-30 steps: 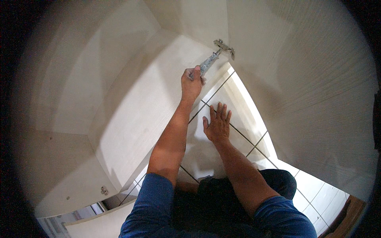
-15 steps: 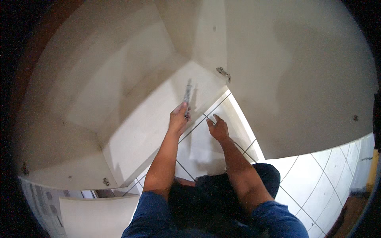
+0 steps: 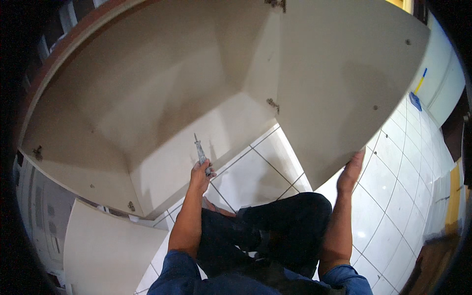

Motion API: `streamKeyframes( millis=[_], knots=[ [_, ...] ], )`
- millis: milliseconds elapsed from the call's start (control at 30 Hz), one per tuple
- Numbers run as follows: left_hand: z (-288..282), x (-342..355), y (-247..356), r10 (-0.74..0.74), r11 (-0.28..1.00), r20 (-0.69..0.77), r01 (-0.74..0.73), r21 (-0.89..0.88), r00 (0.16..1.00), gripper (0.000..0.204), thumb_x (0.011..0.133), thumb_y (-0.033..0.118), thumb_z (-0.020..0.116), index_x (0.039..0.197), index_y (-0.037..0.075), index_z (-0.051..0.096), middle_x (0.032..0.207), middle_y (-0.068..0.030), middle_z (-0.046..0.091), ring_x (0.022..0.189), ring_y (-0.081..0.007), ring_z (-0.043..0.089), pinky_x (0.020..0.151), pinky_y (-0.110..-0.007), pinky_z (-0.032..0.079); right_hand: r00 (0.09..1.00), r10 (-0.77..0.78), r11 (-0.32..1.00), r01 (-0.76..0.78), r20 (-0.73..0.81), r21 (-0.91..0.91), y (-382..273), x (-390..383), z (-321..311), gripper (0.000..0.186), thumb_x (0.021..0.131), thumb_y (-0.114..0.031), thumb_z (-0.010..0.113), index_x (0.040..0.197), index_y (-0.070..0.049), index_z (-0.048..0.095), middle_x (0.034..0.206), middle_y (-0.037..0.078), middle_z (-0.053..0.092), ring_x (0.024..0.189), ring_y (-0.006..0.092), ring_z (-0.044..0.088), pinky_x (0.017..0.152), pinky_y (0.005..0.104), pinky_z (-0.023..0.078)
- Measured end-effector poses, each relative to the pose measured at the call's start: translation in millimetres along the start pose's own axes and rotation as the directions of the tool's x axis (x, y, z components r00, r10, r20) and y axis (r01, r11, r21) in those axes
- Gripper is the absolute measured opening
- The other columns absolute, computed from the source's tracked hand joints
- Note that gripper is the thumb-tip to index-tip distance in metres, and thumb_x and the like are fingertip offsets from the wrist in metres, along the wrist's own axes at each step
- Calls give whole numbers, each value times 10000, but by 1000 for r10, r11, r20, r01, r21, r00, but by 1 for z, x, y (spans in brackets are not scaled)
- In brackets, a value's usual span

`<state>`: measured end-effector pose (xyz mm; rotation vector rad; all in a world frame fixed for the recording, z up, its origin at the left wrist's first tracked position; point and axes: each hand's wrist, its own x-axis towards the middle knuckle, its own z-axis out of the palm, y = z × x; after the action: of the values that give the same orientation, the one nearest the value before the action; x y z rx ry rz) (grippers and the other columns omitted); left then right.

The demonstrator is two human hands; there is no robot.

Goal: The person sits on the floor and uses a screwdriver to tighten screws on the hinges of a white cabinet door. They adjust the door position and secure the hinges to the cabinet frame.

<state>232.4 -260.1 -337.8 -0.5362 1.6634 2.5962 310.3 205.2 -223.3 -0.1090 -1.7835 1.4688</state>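
My left hand (image 3: 200, 176) is closed around the worn grey handle of a screwdriver (image 3: 199, 151), its thin metal tip pointing up and away over the cabinet's bottom board (image 3: 172, 172). To the right, my right hand (image 3: 349, 173) is at the lower outer edge of the open cabinet door (image 3: 324, 108), apparently gripping it, with part of the fingers hidden. The low cabinet (image 3: 167, 78) stands open before me. A metal hinge (image 3: 273, 105) sits low where the door meets the cabinet side, and another hinge (image 3: 276, 5) is higher up.
A second pale door panel (image 3: 108, 246) swings out at lower left, below a small hinge fitting (image 3: 131, 206). White floor tiles (image 3: 383, 196) spread to the right. Farther off lies a blue broom or brush with a yellow handle (image 3: 417, 98). My bent legs (image 3: 290, 221) are close below.
My right hand has moved from near the cabinet's front edge out to the right door's edge. The left hand has drawn back and leftward with the screwdriver. The view has shifted.
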Motion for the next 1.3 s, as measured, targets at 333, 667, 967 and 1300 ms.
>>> streamKeyframes(
  millis=[333,667,967,1300],
  knots=[
    [112,-87,9,546,817,208,-571,82,812,307,903,252,778,883,35,562,1025,-126,674,976,-238,669,942,-419,545,935,-60,993,21,349,115,-78,-78,72,588,1053,-334,523,1519,-5,379,1485,251,490,1386,330,473,1148,390,355],
    [136,-102,52,654,738,-35,-626,253,756,347,835,93,840,864,109,495,907,-16,589,848,-134,562,776,-289,478,712,-97,969,-92,696,229,-39,-104,126,556,1046,-466,488,1435,-72,537,1341,243,616,1159,377,646,970,399,518],
    [97,-18,94,732,679,-304,-614,401,610,328,874,219,824,884,100,517,876,-3,549,810,-135,513,756,-311,466,660,208,975,-198,722,-101,47,-103,125,580,1032,-488,451,1281,-1,642,890,259,721,908,439,687,856,490,525],
    [91,25,112,704,710,-379,-583,396,600,356,880,241,815,1002,36,551,1006,-72,598,874,-180,579,757,-368,529,637,197,974,-216,745,-73,63,-78,130,586,1043,-483,431,1253,15,658,1001,287,707,991,438,674,897,487,522]
  ],
)
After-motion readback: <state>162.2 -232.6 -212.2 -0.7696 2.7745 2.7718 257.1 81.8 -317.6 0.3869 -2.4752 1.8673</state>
